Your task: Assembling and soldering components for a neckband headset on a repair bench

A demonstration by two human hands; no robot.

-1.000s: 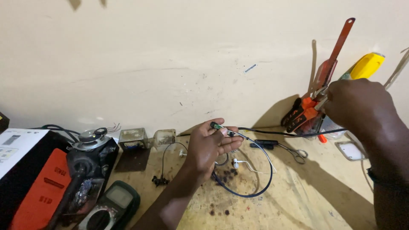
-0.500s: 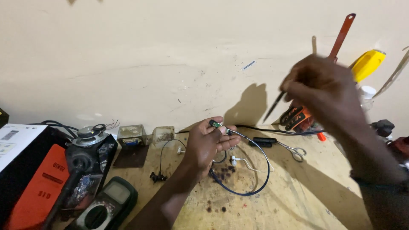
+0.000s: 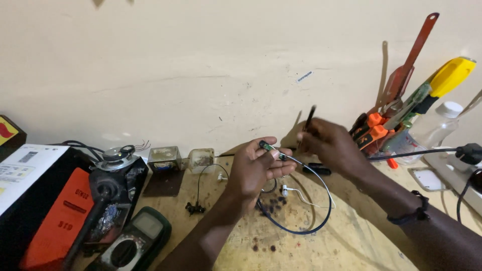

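Head view: both hands meet over the wooden bench (image 3: 351, 241), just in front of the cream wall (image 3: 201, 60).
Landmark: small green circuit board (image 3: 268, 148); all places below are relative to it.
Left hand pose: left hand (image 3: 253, 170) reaches up from the lower edge, forearm angled toward the wall, back of the hand to the camera, fingers curled.
Left hand grip: pinched closed on the small green circuit board, which sticks out above thumb and forefinger.
Right hand pose: right hand (image 3: 331, 145) comes in from the right, just right of the board, wrist with a dark band.
Right hand grip: clenched around a thin dark tool (image 3: 309, 120), its upper end pointing up at the wall; lower tip hidden by the fingers.
Cable: dark cable (image 3: 306, 221) runs from the board and loops on the bench below and to its right.
Earphone wire: white earphone wire (image 3: 301, 195) lies inside that loop.
Left of board: soldering stand (image 3: 118, 160), multimeter (image 3: 133, 241), orange box (image 3: 52, 221).
Right of board: orange-handled pliers (image 3: 374, 128), yellow-handled tool (image 3: 447, 78), clear bottle (image 3: 427, 130), all leaning by the wall.
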